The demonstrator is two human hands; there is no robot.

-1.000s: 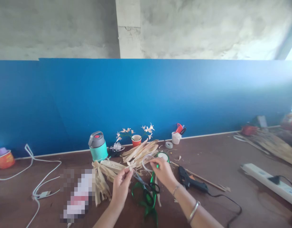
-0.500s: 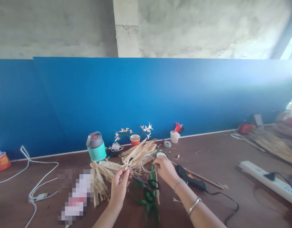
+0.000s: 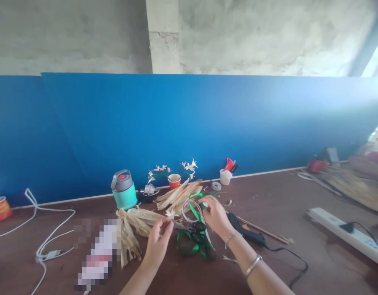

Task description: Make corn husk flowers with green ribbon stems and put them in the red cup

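Observation:
My left hand [image 3: 159, 237] pinches a small pale flower [image 3: 170, 214], apparently made of dried husk, between thumb and fingertips. To its right, my right hand [image 3: 216, 215] has its fingers closed on green tape [image 3: 193, 209], which loops up beside the fingertips. A white bit shows at those fingers, perhaps the tape roll's core. Between the hands lie scissors with black handles [image 3: 198, 232], amid more green tape [image 3: 189, 247] on the tabletop. A whitish ring [image 3: 184, 211] rests just behind them. Dried husk strips [image 3: 178, 196] spread beyond the hands, and another husk bundle [image 3: 127, 233] lies to the left.
A black glue gun [image 3: 247, 233] and a thin stick lie right of my right arm. Farther right is a white power strip [image 3: 345, 233]. Behind stand a turquoise flask [image 3: 125, 196], a red cup with husk flowers [image 3: 174, 183] and a white cup [image 3: 225, 177]. White cable [image 3: 41, 246] curls at left.
My right hand has shifted slightly right, and the green tape now loops upward near it instead of hanging down. My left hand has moved slightly right; the flower shows more clearly.

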